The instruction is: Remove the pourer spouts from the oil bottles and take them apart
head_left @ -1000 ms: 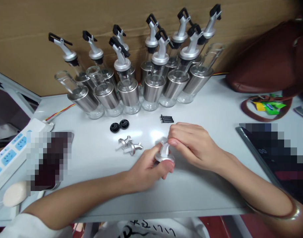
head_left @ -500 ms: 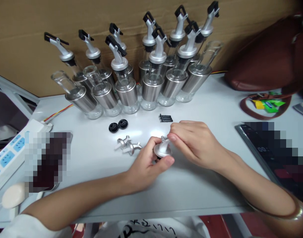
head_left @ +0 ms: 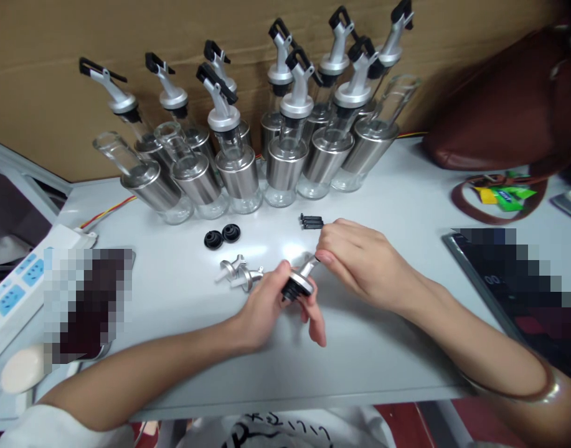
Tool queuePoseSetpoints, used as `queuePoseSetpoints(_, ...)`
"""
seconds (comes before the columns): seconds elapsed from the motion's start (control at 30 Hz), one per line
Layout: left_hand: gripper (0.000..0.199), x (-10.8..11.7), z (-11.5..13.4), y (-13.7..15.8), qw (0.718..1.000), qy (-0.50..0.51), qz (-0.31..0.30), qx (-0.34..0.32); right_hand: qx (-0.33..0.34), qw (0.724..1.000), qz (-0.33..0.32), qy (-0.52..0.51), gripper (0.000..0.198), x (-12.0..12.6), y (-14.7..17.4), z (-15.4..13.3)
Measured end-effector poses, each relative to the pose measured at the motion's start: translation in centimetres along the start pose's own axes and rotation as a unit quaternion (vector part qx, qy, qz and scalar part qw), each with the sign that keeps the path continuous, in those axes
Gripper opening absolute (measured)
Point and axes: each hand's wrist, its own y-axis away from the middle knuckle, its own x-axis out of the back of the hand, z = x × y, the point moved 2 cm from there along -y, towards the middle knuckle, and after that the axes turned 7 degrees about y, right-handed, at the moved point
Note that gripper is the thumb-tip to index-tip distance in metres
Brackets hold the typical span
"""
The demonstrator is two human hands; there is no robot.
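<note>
Between my hands is a silver pour spout (head_left: pixel 306 277) with a black ribbed stopper at its base, tilted so the stopper faces down and left. My left hand (head_left: pixel 271 300) grips its round collar between thumb and fingers, with some fingers stretched out below. My right hand (head_left: pixel 360 261) is closed at the tip of the spout; whether it pinches the tip or a small part there is hidden. Two more silver spouts (head_left: pixel 250 277) with white tubes lie left of my left hand. Beyond them sit two black ribbed stoppers (head_left: pixel 213 239). Several small black lever pieces (head_left: pixel 311 221) lie just past my right hand.
Glass bottles with steel sleeves (head_left: pixel 287 165) stand in rows at the back, most topped with spouts. A power strip (head_left: pixel 18 286) and a blurred-out phone (head_left: pixel 91 305) lie at left. At right are a brown bag (head_left: pixel 500 112), small packets (head_left: pixel 507 198) and a dark device (head_left: pixel 504 286).
My left hand has turned the spout over, so its black stopper now shows. Some left fingers have swung out below it. My right hand stays at the spout's tip.
</note>
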Motion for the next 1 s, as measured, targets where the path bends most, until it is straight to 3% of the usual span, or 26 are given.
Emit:
queuePoseSetpoints(0.1, 0.057, 0.1, 0.0, -0.2, 0.999, 0.011, 0.03, -0.013, -0.038, 0.998, 0.011, -0.038, 0.021, 0.1, 0.1, 0.6)
queuePoseSetpoints(0.17, 0.054, 0.1, -0.1, -0.1, 0.999, -0.026, 0.03, -0.035, -0.073, 0.994, 0.043, -0.068, 0.011, 0.4, 0.2, 1.1)
queuePoseSetpoints(0.27, 0.049, -0.2, -0.1, 0.3, 0.993, -0.098, 0.008, -0.058, -0.115, 0.988, 0.061, -0.078, 0.011, 1.1, 0.2, 2.1)
queuePoseSetpoints(0.47, 0.048, -0.5, 0.2, 0.6, 0.988, -0.146, -0.012, -0.05, -0.17, 0.983, -0.061, -0.042, 0.019, 1.8, 0.6, 3.9)
queuePoseSetpoints(0.73, 0.048, -0.4, 0.3, 0.6, 0.988, -0.144, -0.009, -0.046, -0.231, 0.938, -0.243, -0.086, 0.005, 0.9, 2.0, 5.1)
queuePoseSetpoints(1.0, 0.048, -0.4, 0.2, 0.5, 0.988, -0.144, -0.008, -0.048, -0.25, 0.922, -0.289, -0.067, 0.017, 0.1, 1.8, 4.4)
